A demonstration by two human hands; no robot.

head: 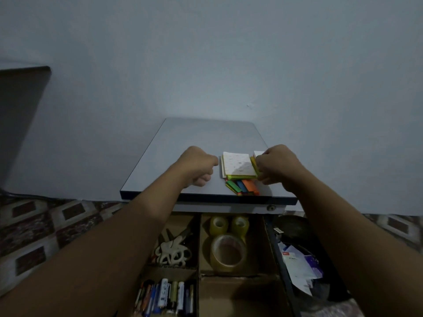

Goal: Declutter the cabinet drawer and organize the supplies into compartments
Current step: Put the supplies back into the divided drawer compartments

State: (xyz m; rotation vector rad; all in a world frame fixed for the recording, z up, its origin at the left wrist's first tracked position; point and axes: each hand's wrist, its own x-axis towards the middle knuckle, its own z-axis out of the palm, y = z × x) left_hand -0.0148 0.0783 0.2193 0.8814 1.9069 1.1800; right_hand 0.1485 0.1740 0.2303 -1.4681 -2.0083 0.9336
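Head | left fingers (209, 163) clenched beside square paper pad (238, 163) | right fingers (263, 161) grasping yellow sticky-note stack (253, 162)

A plain pale grey-blue wall (206, 53) is filling the upper part of the view, with dim, cool light fading toward its corners. A dark flat panel (20, 115) is showing at the far left edge. A cabinet (229, 208) is standing against the wall, its pale counter (194, 138) edged in dark trim. A floor (41, 227) patterned in brown and cream rectangles is showing on both sides. At left, a thin dark cable (34, 196) is running where floor and wall meet.
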